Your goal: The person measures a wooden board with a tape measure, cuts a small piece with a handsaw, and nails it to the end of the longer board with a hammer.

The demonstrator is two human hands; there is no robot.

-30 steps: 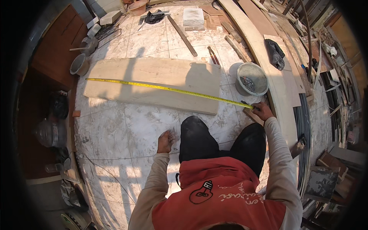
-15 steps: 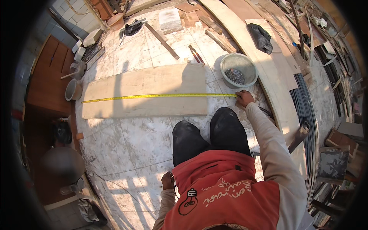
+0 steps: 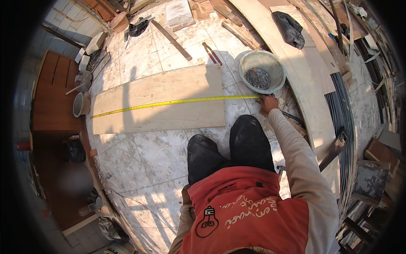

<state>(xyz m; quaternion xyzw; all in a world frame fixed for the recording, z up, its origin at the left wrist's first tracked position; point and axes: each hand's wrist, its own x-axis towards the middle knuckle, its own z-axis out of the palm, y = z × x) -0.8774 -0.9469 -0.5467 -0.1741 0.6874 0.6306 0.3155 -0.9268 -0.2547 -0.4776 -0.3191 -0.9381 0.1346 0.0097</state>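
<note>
A yellow tape measure [image 3: 169, 103] stretches across a pale plywood board [image 3: 158, 118] that lies on the floor in front of my knees. Its left end is at the board's left edge, and it runs out past the right edge to my right hand [image 3: 268, 103]. That hand is closed round the tape's right end, just below a bucket [image 3: 278, 73] with many nails [image 3: 257, 78] in it. Low beside my left hip, my left hand [image 3: 186, 194] is mostly covered by the red shirt, so its fingers are hidden.
Pliers with red handles [image 3: 212, 53] and a wood strip [image 3: 171, 40] lie beyond the board. Long planks [image 3: 304, 84], a handsaw [image 3: 334, 151] and dark rods [image 3: 340, 106] are on the right. A brown cabinet [image 3: 59, 101] lies along the left, beside a small pail [image 3: 79, 105].
My left hand has drawn in against my hip, further behind the shirt. My right hand still grips the tape, which slants up slightly more to the right. The whole view has shifted a little.
</note>
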